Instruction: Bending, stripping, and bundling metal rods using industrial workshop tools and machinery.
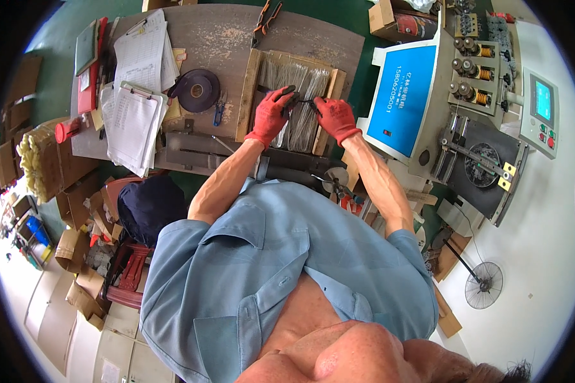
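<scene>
Both my hands wear red gloves with dark fingertips and work above a shallow wooden tray [250, 96]. Inside the tray lies a dense layer of thin, silvery wires [300, 76]. My left hand [275, 116] is closed over the tray's middle, its fingertips pinched together. Close to its right, my right hand [336, 119] is closed as well, near the tray's right wall. A thin dark strand [306, 101] spans the short gap between the fingertips; its exact kind is too small to make out.
Orange-handled pliers [260, 30] lie beyond the tray. To the left are a dark tape roll [197, 90], a blue cutter [219, 113] and clipboards with papers [133, 121]. A machine with a blue panel [402, 99] stands close on the right, beside a control box [540, 112].
</scene>
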### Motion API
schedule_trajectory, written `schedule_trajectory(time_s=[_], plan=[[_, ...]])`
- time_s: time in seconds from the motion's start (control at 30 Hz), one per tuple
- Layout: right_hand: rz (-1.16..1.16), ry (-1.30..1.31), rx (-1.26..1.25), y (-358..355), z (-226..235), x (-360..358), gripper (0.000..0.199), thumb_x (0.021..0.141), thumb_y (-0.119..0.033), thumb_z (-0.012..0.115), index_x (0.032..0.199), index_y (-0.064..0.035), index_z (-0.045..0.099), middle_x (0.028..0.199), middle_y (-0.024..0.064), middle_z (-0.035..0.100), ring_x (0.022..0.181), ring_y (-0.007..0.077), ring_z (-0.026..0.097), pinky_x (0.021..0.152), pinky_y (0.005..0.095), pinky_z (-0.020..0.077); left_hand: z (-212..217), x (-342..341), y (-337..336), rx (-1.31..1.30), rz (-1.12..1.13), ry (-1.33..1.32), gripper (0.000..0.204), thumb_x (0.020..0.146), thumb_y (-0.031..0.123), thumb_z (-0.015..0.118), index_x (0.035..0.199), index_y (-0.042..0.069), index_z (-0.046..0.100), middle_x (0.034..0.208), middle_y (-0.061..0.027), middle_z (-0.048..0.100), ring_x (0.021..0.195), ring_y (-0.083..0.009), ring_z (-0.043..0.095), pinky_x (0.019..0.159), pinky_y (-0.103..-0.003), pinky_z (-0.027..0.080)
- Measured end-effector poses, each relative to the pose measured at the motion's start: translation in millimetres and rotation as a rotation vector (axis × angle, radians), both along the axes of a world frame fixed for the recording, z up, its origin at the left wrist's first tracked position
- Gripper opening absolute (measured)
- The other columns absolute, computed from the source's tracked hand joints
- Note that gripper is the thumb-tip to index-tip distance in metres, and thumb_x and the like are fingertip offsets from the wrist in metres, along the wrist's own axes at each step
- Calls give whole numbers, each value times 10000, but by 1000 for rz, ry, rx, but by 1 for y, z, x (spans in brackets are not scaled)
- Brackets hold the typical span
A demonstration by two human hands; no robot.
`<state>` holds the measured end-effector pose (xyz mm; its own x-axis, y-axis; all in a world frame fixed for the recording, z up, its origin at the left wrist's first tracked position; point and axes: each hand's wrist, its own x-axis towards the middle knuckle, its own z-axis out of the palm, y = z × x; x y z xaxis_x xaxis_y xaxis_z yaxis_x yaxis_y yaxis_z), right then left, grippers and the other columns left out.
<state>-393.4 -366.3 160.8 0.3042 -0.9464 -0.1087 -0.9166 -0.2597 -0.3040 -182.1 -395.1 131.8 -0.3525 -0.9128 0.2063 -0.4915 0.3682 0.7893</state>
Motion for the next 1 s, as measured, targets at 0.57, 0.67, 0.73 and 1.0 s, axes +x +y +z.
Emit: schedule_trajectory(time_s=[0.57, 0.67, 0.73, 1.0], plan=[[-309, 114, 70, 53, -23, -88, 139, 825, -229, 605, 897, -110, 611, 806, 141, 650, 769, 360, 639, 647, 477, 491, -8, 124, 6, -10, 284, -459, 240, 717, 131, 677, 957, 125, 678, 1044, -51, 641, 980, -323, 561, 842, -398, 480], [-436, 143, 110, 67, -23, -131, 168, 854, -240, 587, 968, -120, 615, 844, 133, 664, 790, 365, 637, 646, 470, 485, -1, 143, 1, 44, 389, -439, 230, 738, 125, 653, 964, 91, 679, 1022, -77, 658, 983, -325, 578, 866, -407, 467], [-518, 123, 122, 66, -21, -130, 164, 858, -239, 586, 963, -115, 613, 853, 137, 666, 802, 365, 637, 654, 467, 487, -3, 135, 4, 57, 410, -388, 224, 752, 130, 655, 970, 86, 682, 1026, -81, 660, 969, -330, 589, 862, -404, 473], [-958, -1267, 201, 63, -30, -95, 229, 897, -244, 633, 1058, -81, 628, 1015, 57, 692, 741, 172, 637, 593, 279, 465, -2, 100, -16, 776, 417, 969, 233, 978, 218, 494, 1037, 34, 624, 1082, -130, 661, 995, -318, 624, 960, -431, 450]])
